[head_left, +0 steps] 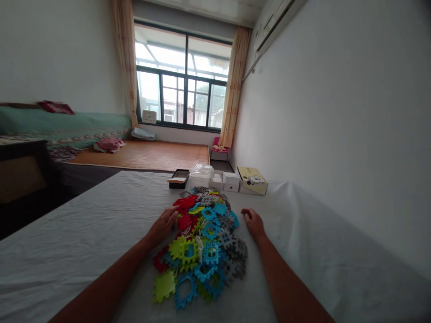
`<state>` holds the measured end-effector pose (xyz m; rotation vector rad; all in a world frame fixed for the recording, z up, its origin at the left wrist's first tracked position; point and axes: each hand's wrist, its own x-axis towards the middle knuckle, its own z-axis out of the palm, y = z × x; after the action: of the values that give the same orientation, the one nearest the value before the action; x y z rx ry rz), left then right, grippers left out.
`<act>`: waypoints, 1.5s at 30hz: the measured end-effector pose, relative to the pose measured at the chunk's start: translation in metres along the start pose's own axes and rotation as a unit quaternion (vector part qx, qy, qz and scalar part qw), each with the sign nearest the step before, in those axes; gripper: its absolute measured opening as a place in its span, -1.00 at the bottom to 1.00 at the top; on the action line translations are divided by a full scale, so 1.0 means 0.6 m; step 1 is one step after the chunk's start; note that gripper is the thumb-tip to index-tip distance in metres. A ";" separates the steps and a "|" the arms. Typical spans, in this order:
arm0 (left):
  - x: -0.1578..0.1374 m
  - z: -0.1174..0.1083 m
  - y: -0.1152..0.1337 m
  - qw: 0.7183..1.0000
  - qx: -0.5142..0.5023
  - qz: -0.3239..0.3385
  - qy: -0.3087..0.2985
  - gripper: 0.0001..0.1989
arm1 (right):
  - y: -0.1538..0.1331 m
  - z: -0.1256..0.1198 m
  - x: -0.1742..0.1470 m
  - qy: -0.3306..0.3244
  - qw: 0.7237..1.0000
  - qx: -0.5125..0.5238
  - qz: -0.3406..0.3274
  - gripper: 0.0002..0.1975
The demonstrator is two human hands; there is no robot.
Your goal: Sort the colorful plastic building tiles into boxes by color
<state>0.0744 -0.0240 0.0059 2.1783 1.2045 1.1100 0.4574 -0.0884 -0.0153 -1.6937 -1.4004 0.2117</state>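
Pale walls [336, 112] enclose a room seen from the head camera, with a dark-green-framed window [185, 101] between peach curtains [232, 85] at upper centre and a low bed topped with an orange-brown mat [161, 154] at middle left; across the lower part of the frame spreads a table covered in wrinkled grey-white cloth [101, 211]. On it, at lower centre, lies a heap of flat, notched-edge plastic building pieces [211, 251], its long axis running up the frame, away from the person, between the two forearms. The left hand [163, 226] is nearer: its fingers, loosely spread, reach the heap's upper left edge beside the red pieces [186, 202], though whether they press on any is too blurred to tell. The right hand [253, 222] sits right of centre, a bare strip of cloth between it and the heap, fingers loosely bent and nothing visible in them. Both hands are apart, the heap between them. Its pieces overlap at many angles: red ones at upper left, bright blue ones through the middle, lime-green ones toward lower left and dark grey ones [235, 251] along the right. Some are solid tiles, others frames with cut-out centres. Beyond its far end stand a clear plastic container [200, 176] and a yellow printed box [252, 181].
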 end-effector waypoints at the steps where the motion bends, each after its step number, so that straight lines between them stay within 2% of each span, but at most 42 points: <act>1: 0.000 0.000 0.000 1.000 0.000 0.001 0.000 -0.47 | 0.000 -0.001 0.000 0.000 1.000 -0.003 0.000 -0.68; 7: 0.005 0.003 -0.013 1.000 -0.010 -0.019 -0.011 -0.39 | 0.000 -0.002 0.001 0.009 0.999 -0.035 0.006 -0.66; 11: 0.024 0.000 -0.031 0.998 -0.017 -0.045 -0.029 -0.34 | -0.010 0.017 0.016 0.010 0.996 -0.084 0.003 -0.64; 17: 0.048 -0.001 -0.046 0.998 -0.010 -0.062 -0.018 -0.40 | -0.028 0.050 0.040 -0.032 0.988 -0.144 -0.043 -0.68; 28: 0.033 -0.002 -0.039 0.999 0.036 -0.027 -0.026 -0.50 | -0.024 0.037 0.014 -0.065 0.980 -0.180 -0.061 -0.66; 31: 0.029 0.000 -0.042 0.999 0.044 -0.021 -0.024 -0.51 | -0.030 0.034 0.036 -0.072 0.976 -0.199 -0.050 -0.66; 36: 0.026 0.003 -0.041 0.998 0.049 -0.017 -0.020 -0.53 | -0.050 0.026 0.124 -0.078 0.964 -0.240 -0.082 -0.58; 40: 0.025 0.000 -0.033 0.998 0.051 -0.028 -0.018 -0.52 | -0.041 0.056 0.168 -0.145 0.947 -0.263 -0.110 -0.56; 45: 0.031 -0.001 -0.033 0.997 0.061 -0.038 -0.019 -0.51 | -0.005 0.096 0.175 -0.219 0.928 -0.273 -0.126 -0.50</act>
<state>0.0693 0.0023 0.0011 2.2111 1.3585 0.9830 0.4554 0.0311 -0.0055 -1.9558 -2.1493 0.0538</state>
